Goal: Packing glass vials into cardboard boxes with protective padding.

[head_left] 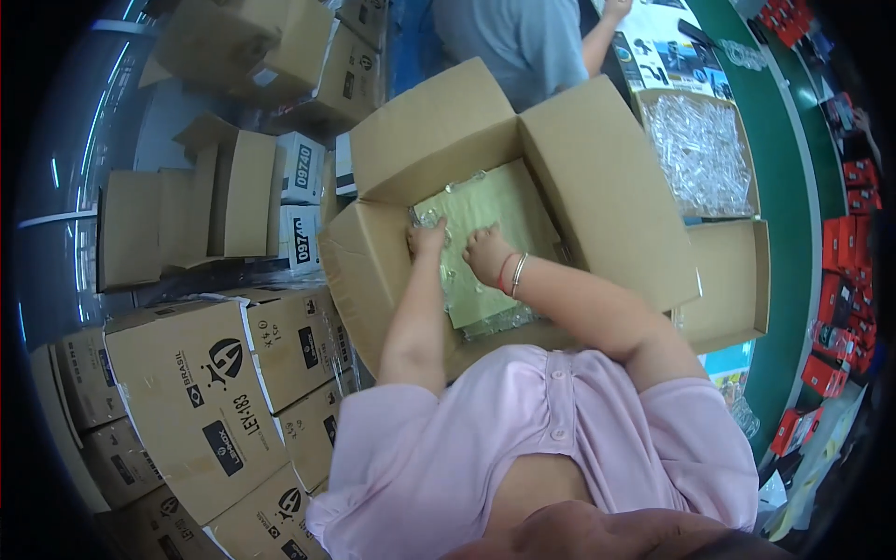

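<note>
hands press flat at frame centre: left hand point(427, 239) and right hand point(487, 256), fingers spread and gripping nothing, rest on the green sheet point(485, 219) inside the open carton point(523, 177); even, level pressure would seat it best.

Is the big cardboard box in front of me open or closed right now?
Open. The cardboard box has its flaps folded outward, and both hands, left hand and right hand, press a flat sheet inside.

The open carton point(597, 187) is reachable from above; its raised flaps point(425, 131) hem in both sides, and stacked boxes point(201, 392) crowd the left.
</note>
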A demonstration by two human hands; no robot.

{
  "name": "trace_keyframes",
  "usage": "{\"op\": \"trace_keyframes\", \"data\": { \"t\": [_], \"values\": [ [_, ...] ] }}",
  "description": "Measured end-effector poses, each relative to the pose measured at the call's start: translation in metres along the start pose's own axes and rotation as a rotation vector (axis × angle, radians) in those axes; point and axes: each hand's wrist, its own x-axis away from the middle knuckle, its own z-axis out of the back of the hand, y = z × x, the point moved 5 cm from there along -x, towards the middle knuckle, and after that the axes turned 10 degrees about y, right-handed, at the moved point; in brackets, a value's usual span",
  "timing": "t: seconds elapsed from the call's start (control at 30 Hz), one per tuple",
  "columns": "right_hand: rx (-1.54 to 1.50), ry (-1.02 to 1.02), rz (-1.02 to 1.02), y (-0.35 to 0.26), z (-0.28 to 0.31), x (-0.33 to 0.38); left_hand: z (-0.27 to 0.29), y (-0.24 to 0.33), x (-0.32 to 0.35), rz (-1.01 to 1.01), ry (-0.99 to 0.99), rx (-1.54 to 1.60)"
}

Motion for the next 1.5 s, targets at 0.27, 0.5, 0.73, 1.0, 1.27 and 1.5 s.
{"op": "trace_keyframes", "data": {
  "t": [0.27, 0.5, 0.73, 1.0, 1.27, 1.5],
  "values": [
    [-0.26, 0.056, 0.249, -0.024, -0.14, -0.017, -0.014, 0.01, 0.037, -0.329, 0.284, -0.185],
    [-0.188, 0.525, -0.169, 0.091, -0.091, -0.097, -0.02, 0.016, 0.022, -0.295, 0.091, -0.102],
    [-0.008, 0.243, -0.207, 0.096, -0.122, -0.111, -0.01, 0.049, 0.032, -0.292, -0.154, -0.284],
    [-0.413, -0.437, 0.073, 0.01, -0.087, -0.022, -0.032, 0.038, 0.023, -0.515, -0.031, -0.137],
    [-0.025, -0.385, 0.375, -0.059, -0.166, 0.057, -0.021, 0.032, 0.047, -0.661, -0.32, -0.102],
    [-0.173, -0.55, 0.285, -0.058, -0.193, 0.058, 0.002, 0.008, 0.043, -0.729, -0.401, -0.513]
  ]
}}
